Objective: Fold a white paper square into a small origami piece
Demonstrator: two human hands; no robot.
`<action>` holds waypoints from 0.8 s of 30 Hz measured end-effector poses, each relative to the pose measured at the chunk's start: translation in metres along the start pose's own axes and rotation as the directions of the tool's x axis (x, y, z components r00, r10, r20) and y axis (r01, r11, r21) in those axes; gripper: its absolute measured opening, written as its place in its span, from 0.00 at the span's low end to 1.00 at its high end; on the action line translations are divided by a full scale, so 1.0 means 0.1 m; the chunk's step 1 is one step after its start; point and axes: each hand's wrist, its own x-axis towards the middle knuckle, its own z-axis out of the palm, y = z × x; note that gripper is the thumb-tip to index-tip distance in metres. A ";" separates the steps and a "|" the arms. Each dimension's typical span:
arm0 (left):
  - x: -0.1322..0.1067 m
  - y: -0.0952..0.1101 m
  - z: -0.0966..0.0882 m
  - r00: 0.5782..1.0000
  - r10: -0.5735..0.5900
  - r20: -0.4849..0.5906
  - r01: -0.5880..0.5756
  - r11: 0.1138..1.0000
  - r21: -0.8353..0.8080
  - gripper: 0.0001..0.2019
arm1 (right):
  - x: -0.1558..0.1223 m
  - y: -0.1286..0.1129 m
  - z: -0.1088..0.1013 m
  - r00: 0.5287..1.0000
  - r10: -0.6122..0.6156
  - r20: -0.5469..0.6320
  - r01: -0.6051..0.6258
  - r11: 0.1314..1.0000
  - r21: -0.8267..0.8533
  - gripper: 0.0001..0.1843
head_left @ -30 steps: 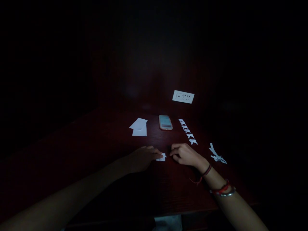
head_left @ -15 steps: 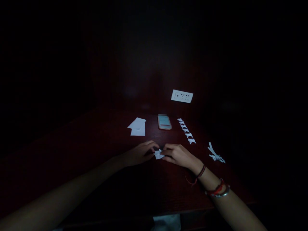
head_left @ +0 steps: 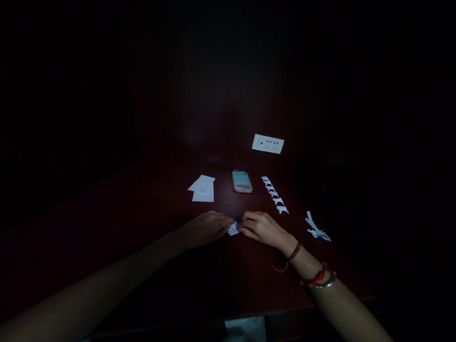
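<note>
A small folded piece of white paper point(head_left: 233, 229) lies at the middle of the dark red table point(head_left: 142, 199), between my two hands. My left hand point(head_left: 208, 228) pinches its left side, fingers bent and drawn together. On the right side, the thumb and fingertips of my right hand point(head_left: 261, 227) close on the paper. The fingertips cover parts of its edges, so the exact folds are hard to make out in the dim light.
Two overlapping white sheets point(head_left: 203, 188) lie beyond my left hand. A phone with a blurred screen point(head_left: 242, 181) is at the back. Several folded paper shapes point(head_left: 273, 194) form a row right of it, with paper strips point(head_left: 317, 229) farther right. A socket point(head_left: 268, 144) is on the wall.
My left hand's fingers have closed in from loosely spread to a pinch on the folded paper. My right fingers have drawn closer together on its other side.
</note>
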 end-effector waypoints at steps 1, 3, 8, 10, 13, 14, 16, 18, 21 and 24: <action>0.00 0.00 0.00 1.000 -0.012 0.000 0.012 1.000 -0.021 0.09 | -0.01 0.00 -0.01 1.000 0.008 0.000 -0.008 0.999 0.034 0.13; -0.01 0.01 -0.02 0.999 -0.047 -0.016 0.045 0.993 -0.106 0.10 | -0.02 0.00 -0.03 1.000 0.022 -0.009 -0.022 0.996 0.085 0.14; 0.02 0.02 -0.06 0.983 -0.178 -0.045 0.138 0.879 -0.456 0.10 | 0.01 -0.04 -0.02 0.993 0.075 -0.087 -0.049 0.962 0.267 0.12; 0.04 0.03 -0.07 0.976 -0.218 -0.025 0.162 0.795 -0.585 0.10 | 0.04 -0.05 -0.01 0.978 0.167 -0.128 -0.104 0.912 0.396 0.11; 0.06 0.04 -0.06 0.959 -0.281 -0.019 0.190 0.695 -0.693 0.11 | 0.07 -0.04 0.04 0.927 0.362 -0.104 -0.220 0.745 0.629 0.12; 0.06 0.04 -0.06 0.953 -0.303 -0.015 0.204 0.676 -0.708 0.12 | 0.08 -0.03 0.07 0.908 0.415 -0.059 -0.253 0.655 0.712 0.14; 0.05 0.04 -0.04 0.940 -0.340 0.013 0.253 0.672 -0.696 0.14 | 0.10 -0.02 0.11 0.880 0.469 0.075 -0.308 0.443 0.842 0.18; 0.04 0.04 -0.03 0.933 -0.356 0.046 0.311 0.738 -0.599 0.16 | 0.10 -0.02 0.16 0.857 0.466 0.220 -0.370 0.261 0.891 0.21; 0.00 0.08 -0.03 0.936 -0.351 0.030 0.344 0.890 -0.299 0.17 | 0.09 -0.01 0.21 0.803 0.476 0.359 -0.486 0.175 0.856 0.21; -0.02 0.14 -0.06 0.968 -0.249 -0.034 0.246 0.967 -0.068 0.13 | 0.07 0.00 0.21 0.787 0.514 0.342 -0.556 0.350 0.754 0.18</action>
